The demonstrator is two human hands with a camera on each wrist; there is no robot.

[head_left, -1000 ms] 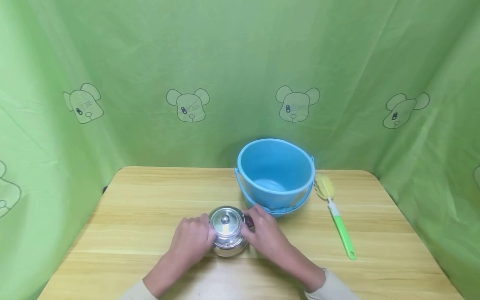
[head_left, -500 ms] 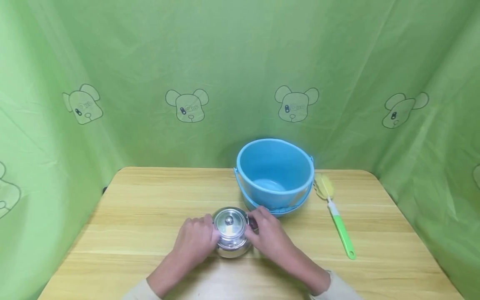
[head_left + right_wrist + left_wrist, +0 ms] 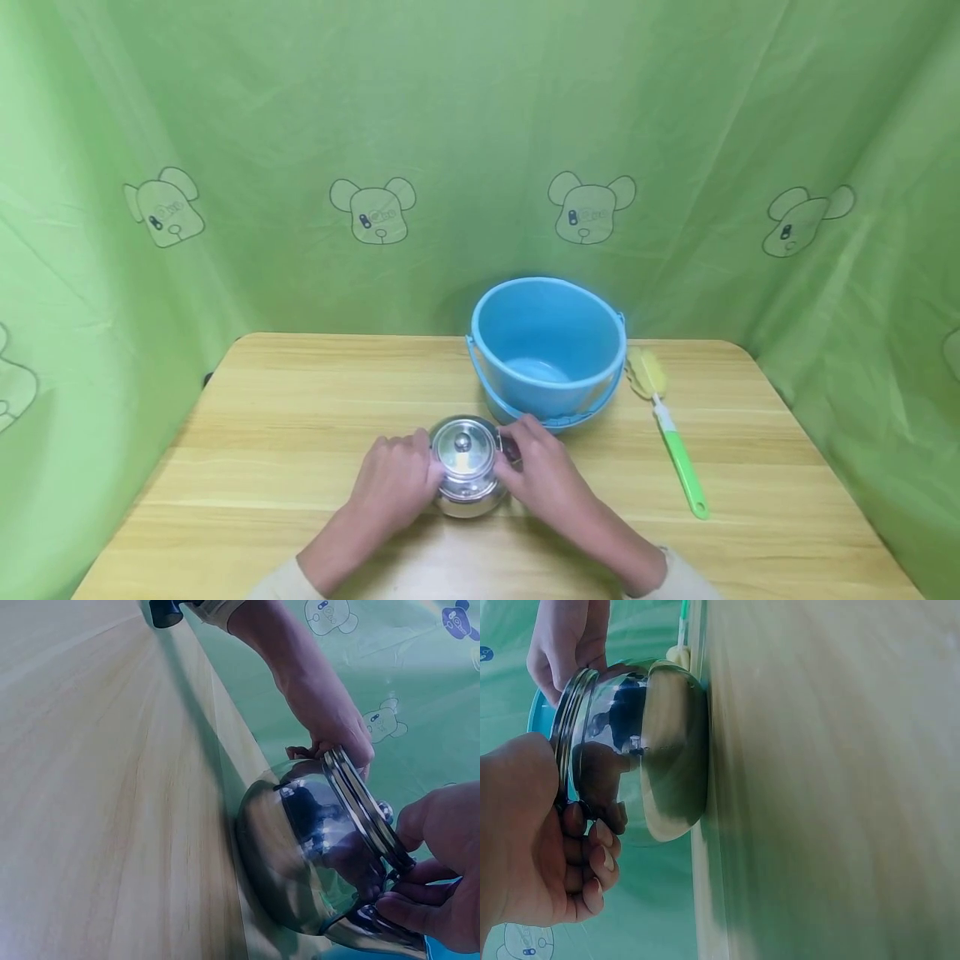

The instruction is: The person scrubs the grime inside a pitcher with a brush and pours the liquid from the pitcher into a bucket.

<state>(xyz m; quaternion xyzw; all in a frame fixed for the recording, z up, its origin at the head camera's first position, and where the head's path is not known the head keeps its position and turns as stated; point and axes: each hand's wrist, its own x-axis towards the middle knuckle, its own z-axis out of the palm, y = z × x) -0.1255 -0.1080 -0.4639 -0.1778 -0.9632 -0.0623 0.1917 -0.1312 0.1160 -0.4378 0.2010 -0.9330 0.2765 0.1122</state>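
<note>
Head view: hands (image 3: 396, 477) (image 3: 542, 468) grip steel kettle (image 3: 466, 468) on wood-grain table (image 3: 315, 396); printed green curtain (image 3: 480, 100) behind.

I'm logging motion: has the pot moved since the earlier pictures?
Yes: the pot has shifted slightly right, judged against the bucket in the head view.

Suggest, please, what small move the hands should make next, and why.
I would perhaps ease the left hand and right hand off the pot, since it appears to rest upright on the table with its lid on.
</note>
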